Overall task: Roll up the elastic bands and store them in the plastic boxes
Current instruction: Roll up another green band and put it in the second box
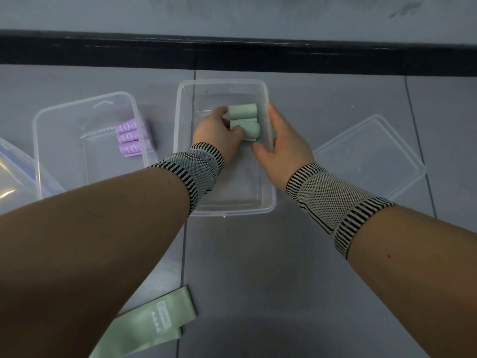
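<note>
A clear plastic box (pixel 185 151) stands on the grey tiled floor in the middle. Two rolled green bands lie inside it at the far right: one (pixel 242 111) behind, one (pixel 249 129) in front. My left hand (pixel 219 133) is inside the box, its fingers closed on the nearer green roll. My right hand (pixel 284 143) grips the box's right wall. A second clear box (pixel 51 140) on the left holds three rolled purple bands (pixel 133 138). An unrolled green band (pixel 152 321) lies flat on the floor near me, partly under my left forearm.
A clear lid (pixel 369 156) lies on the floor to the right of the middle box. Another clear container (pixel 13 174) shows at the left edge. A black skirting strip (pixel 232 55) runs along the wall at the back.
</note>
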`<action>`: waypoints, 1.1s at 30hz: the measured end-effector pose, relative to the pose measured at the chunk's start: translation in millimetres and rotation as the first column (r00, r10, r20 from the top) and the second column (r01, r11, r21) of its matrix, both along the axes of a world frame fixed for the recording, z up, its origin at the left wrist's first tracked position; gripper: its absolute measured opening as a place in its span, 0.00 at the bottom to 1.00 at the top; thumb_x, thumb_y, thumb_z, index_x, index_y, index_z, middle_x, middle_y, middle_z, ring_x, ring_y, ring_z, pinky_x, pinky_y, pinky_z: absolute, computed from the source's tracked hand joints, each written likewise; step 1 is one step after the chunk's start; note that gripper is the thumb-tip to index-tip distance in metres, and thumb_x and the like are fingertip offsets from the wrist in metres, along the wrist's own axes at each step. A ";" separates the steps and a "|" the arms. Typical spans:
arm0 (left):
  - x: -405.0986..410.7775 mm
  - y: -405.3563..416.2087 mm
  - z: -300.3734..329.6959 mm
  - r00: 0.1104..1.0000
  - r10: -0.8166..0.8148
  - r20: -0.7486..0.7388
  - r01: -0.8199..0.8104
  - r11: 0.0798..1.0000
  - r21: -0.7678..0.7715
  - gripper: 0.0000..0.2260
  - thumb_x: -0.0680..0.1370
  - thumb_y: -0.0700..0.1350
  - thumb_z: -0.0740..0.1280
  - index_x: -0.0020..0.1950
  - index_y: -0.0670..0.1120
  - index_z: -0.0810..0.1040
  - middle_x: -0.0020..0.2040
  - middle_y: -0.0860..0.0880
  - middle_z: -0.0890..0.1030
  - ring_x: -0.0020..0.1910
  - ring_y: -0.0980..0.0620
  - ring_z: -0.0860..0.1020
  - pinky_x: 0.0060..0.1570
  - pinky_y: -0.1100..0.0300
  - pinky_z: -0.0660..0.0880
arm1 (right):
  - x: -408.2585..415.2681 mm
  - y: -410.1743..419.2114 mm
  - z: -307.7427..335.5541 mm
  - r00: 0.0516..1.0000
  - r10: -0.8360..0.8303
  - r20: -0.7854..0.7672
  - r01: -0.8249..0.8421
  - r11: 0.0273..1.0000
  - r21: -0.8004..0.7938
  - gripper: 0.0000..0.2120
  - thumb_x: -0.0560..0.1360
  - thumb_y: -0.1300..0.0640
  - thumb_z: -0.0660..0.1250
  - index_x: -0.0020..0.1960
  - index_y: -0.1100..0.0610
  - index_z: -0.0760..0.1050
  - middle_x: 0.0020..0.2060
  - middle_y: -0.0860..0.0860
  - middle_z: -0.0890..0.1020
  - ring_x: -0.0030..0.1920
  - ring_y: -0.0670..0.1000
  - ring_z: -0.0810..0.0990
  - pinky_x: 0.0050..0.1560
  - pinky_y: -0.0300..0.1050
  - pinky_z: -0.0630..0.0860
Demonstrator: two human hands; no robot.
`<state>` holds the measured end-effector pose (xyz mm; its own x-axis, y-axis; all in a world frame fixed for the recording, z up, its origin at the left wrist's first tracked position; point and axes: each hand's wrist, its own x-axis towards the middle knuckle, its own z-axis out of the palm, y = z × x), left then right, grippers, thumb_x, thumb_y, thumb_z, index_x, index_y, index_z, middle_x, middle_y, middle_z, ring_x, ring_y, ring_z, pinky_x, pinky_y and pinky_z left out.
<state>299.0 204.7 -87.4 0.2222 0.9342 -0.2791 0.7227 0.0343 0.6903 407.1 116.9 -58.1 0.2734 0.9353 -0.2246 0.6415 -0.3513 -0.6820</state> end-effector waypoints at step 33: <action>-2.2 -2.7 3.6 0.998 0.053 0.031 -0.052 0.997 -0.049 0.21 0.79 0.53 0.61 0.70 0.49 0.69 0.50 0.53 0.74 0.49 0.53 0.74 0.50 0.62 0.72 | -3.3 -1.4 -2.2 0.996 -0.061 -0.063 0.061 0.998 -0.004 0.34 0.77 0.55 0.63 0.77 0.49 0.49 0.73 0.47 0.64 0.69 0.48 0.69 0.65 0.39 0.64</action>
<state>296.8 202.0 -83.8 0.1831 0.9303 -0.3178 0.6961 0.1056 0.7101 403.8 115.5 -60.3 0.3153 0.9168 -0.2450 0.5742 -0.3898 -0.7199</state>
